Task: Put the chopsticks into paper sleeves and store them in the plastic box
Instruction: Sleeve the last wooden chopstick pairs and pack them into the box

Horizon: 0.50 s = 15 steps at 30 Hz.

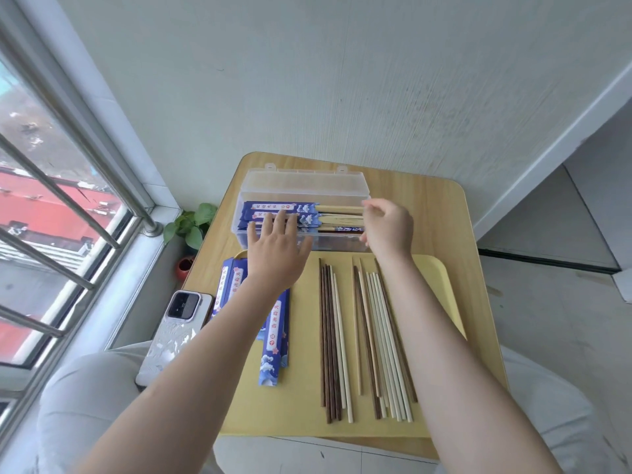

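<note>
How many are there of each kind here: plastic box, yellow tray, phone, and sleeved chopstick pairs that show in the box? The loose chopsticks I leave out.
plastic box: 1
yellow tray: 1
phone: 1
sleeved chopstick pairs showing on top in the box: 3 (any beneath are hidden)
Total: 6

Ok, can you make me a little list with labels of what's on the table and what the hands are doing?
box: clear plastic box, lid open, sleeved chopsticks inside
left hand: fingers straight, resting on the sleeved chopsticks
right hand: loosely curled at the box's right end; a grip cannot be told
tray: yellow tray
loose chopsticks: dark and pale, lying on the tray
empty sleeves: blue, on the tray's left
phone: left of the tray
</note>
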Motion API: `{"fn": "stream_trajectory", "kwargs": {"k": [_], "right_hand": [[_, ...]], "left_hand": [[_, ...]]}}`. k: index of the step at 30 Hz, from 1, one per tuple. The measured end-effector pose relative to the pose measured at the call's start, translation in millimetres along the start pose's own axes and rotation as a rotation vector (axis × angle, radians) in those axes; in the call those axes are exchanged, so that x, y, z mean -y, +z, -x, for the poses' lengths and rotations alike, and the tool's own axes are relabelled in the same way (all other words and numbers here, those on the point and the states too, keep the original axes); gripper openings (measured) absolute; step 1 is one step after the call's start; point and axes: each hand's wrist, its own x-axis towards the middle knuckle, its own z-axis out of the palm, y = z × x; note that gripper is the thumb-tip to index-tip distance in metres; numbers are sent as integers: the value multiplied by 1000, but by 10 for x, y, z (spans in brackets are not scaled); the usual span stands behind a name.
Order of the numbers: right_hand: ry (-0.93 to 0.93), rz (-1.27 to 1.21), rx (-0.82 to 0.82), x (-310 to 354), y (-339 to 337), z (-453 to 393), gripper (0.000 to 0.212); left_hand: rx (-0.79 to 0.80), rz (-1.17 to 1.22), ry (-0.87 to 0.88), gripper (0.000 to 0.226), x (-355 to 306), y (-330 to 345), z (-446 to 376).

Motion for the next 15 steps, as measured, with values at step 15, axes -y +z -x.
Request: {"fn": "stream_trajectory", "kwargs": {"k": [15], "right_hand": [[-331,490,569,117,676,1099,46]], "left_hand": [[-90,244,-414,42,343,88,720]]}}
